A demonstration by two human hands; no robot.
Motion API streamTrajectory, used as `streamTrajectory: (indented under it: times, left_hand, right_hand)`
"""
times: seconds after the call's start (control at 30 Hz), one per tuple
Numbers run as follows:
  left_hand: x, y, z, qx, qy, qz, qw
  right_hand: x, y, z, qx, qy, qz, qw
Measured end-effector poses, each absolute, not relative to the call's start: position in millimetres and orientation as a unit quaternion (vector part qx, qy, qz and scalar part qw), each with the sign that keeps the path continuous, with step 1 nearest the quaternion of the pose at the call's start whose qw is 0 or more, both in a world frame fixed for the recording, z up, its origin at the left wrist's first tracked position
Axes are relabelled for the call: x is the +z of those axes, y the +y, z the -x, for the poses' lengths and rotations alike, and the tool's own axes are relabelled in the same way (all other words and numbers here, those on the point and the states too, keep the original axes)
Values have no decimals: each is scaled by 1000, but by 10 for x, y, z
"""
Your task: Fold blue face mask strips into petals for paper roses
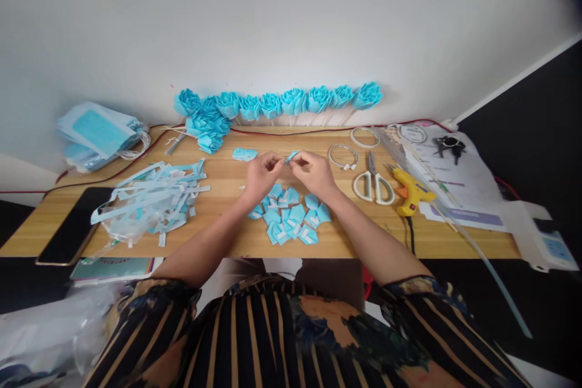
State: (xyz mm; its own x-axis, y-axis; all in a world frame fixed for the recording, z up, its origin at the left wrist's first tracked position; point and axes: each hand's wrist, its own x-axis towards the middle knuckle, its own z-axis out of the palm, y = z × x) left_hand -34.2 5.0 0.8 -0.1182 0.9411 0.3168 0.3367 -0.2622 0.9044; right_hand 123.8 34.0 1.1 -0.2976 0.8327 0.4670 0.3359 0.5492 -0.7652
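Observation:
Between my two hands, over the middle of the table, is a small folded blue fabric piece point(292, 156). The fingers of my left hand point(265, 173) pinch its left side, and my right hand point(313, 171) grips it from the right. My fingers cover most of the piece. Just below my hands lies a loose pile of folded blue petals point(291, 218), some with white strips on them. A flat blue piece point(244, 154) rests on the wood left of my left hand. White-handled scissors point(373, 185) lie to the right of my right hand.
Blue fabric flowers point(293, 100) on stems line the wall. Left are stacked face masks point(97, 130), cut strips point(154, 197) and a phone point(75, 224). Right are a yellow glue gun point(411, 191), tape rings point(343, 156), keys point(450, 147) and papers point(448, 170). A red-black cable point(273, 132) runs along the back.

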Motion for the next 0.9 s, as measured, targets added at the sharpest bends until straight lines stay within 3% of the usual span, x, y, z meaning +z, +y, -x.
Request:
streamTrajectory:
  times: [0.2,0.37,0.67,0.9]
  left_hand:
    - [53,89,397,596,489,-479,421]
    - [23,126,428,542,456,-482,515]
    - [49,95,414,538,469,-533,455]
    - [54,80,371,536,472,-538,447]
  right_hand:
    - [78,366,-1291,425,-675,396,455]
    - [75,377,-1301,455,-675,379,440]
    - [74,371,-1318,486,-693,351,400]
    - [7,390,-1290,457,-697,366,414]
